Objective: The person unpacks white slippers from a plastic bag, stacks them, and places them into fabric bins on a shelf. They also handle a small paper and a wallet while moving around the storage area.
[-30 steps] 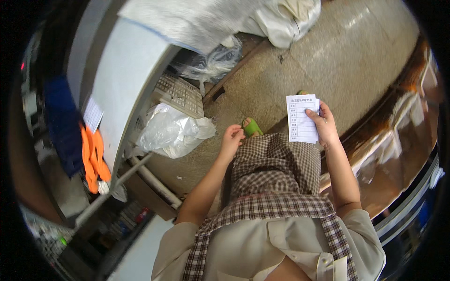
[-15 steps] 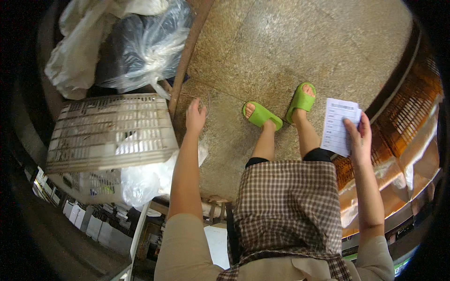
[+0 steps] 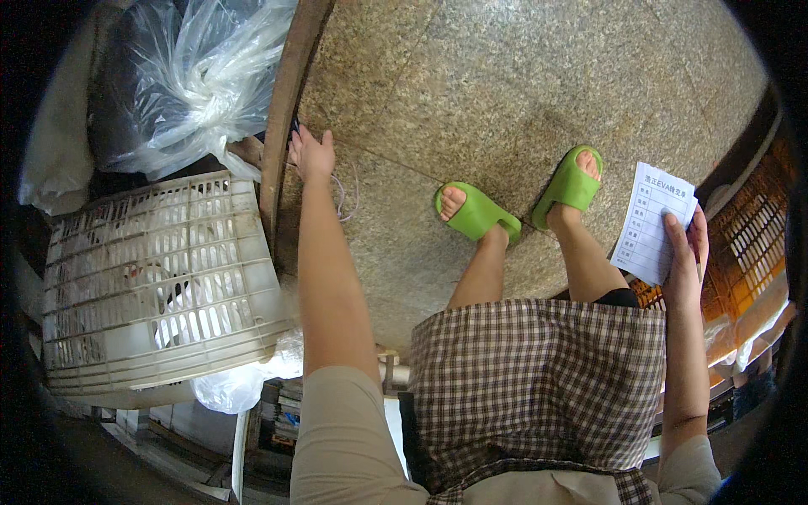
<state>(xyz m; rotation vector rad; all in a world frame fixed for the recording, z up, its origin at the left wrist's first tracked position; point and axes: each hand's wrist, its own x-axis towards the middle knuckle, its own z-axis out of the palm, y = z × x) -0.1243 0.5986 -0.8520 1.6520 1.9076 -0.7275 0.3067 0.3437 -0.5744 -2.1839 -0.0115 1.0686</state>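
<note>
Where the picture's left rim darkens, crinkled clear plastic bags (image 3: 198,80) bulge above a grimy white slatted crate (image 3: 160,278), its contents hard to make out, beside a worn wooden beam (image 3: 286,118). Just right of the beam, the left hand (image 3: 311,154) reaches down with fingers loosely spread, holding nothing, near a thin pinkish cord (image 3: 347,195) on the speckled stone floor (image 3: 505,84). Farther right, past green foam slippers (image 3: 480,210), the right hand (image 3: 683,261) pinches a white printed paper slip (image 3: 652,220), its lower edge hidden behind the fingers.
</note>
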